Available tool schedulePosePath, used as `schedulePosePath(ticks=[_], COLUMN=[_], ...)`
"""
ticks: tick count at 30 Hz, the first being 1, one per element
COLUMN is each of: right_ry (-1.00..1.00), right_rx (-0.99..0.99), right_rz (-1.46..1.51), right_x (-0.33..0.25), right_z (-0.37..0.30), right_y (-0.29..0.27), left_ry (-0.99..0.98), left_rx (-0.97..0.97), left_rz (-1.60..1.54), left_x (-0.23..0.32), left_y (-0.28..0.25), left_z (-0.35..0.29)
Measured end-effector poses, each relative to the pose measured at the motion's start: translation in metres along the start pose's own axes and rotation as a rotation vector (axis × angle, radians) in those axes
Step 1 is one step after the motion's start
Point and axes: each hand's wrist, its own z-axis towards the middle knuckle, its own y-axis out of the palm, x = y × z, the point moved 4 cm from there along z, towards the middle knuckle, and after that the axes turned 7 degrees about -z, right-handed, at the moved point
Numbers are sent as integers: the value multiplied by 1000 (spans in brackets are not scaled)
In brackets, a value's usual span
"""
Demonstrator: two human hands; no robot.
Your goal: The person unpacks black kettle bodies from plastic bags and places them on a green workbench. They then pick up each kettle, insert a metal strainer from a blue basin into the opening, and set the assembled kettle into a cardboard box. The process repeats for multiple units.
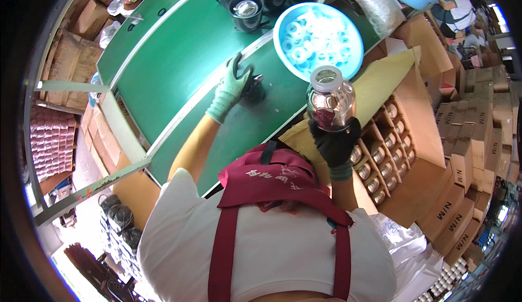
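Observation:
My right hand [336, 139], in a dark-palmed glove, grips a silvery glass flask liner [331, 103] around its lower end. The liner stands upright with a translucent white ring [326, 79] at its mouth. Over the green table my left hand [235, 81], gloved in green with dark fingertips, is at a glossy black part [253, 91]. Its fingers curl against that part, partly hiding its shape. Just beyond the liner is a light-blue basin [356, 57] filled with translucent white rings [321, 38].
Several black jugs [247, 13] with silvery liners stand at the table's far side. A metal rail [185, 106] divides the green tabletop [179, 57]. To my right, an open carton [429, 122] holds several liners [386, 168] in dividers. Stacked cartons [451, 209] stand beyond.

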Motion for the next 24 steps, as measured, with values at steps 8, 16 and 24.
schedulePosePath(ticks=[8,16,24], right_ry=[-247,96,214], right_rx=[322,335,-145], right_rz=[-796,-420,-996], right_x=[-2,3,13], right_z=[3,24,62], right_y=[-15,-9,52], left_ry=[-335,-266,-197], left_rx=[-404,-571,-599], left_rz=[548,-874,-466], left_x=[-102,8,77], left_y=[10,-126,-113], left_z=[22,-23,-47])
